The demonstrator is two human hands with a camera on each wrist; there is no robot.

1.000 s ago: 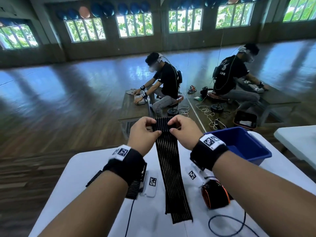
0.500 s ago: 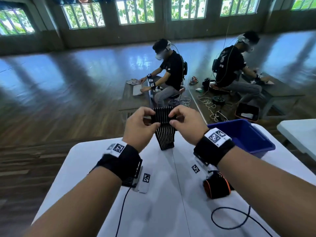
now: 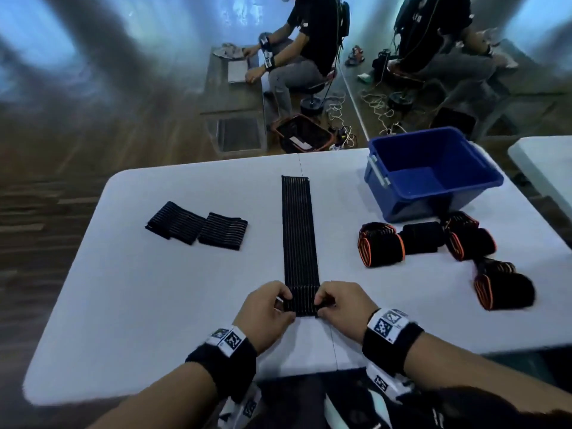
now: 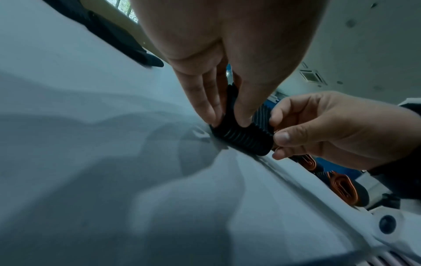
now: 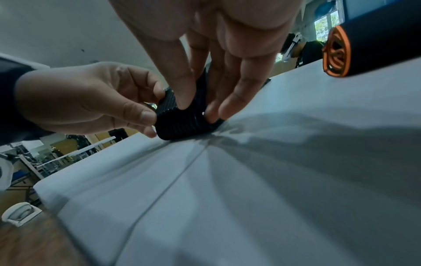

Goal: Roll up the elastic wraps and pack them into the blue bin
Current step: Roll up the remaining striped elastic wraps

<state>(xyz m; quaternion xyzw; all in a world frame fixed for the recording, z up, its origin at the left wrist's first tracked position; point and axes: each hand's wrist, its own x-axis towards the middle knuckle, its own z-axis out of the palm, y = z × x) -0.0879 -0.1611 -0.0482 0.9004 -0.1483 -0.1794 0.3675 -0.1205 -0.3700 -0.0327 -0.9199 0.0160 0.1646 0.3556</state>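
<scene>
A long black ribbed elastic wrap (image 3: 298, 230) lies flat down the middle of the white table (image 3: 154, 289). Its near end is curled into a small roll (image 4: 243, 138) (image 5: 182, 124). My left hand (image 3: 266, 308) pinches the roll's left side, thumb and fingers curled round it. My right hand (image 3: 339, 305) pinches the right side the same way. The blue bin (image 3: 433, 171) stands at the table's far right, with nothing visible inside.
Two folded black wraps (image 3: 198, 226) lie on the left of the table. Several rolled black and orange wraps (image 3: 380, 244) lie right of the strip, below the bin. Two seated people (image 3: 297, 51) work on the floor beyond the table's far edge.
The wrap was held up in the air by both hands; now it lies stretched flat on the table. Both hands have come down to its near end and pinch a small roll there.
</scene>
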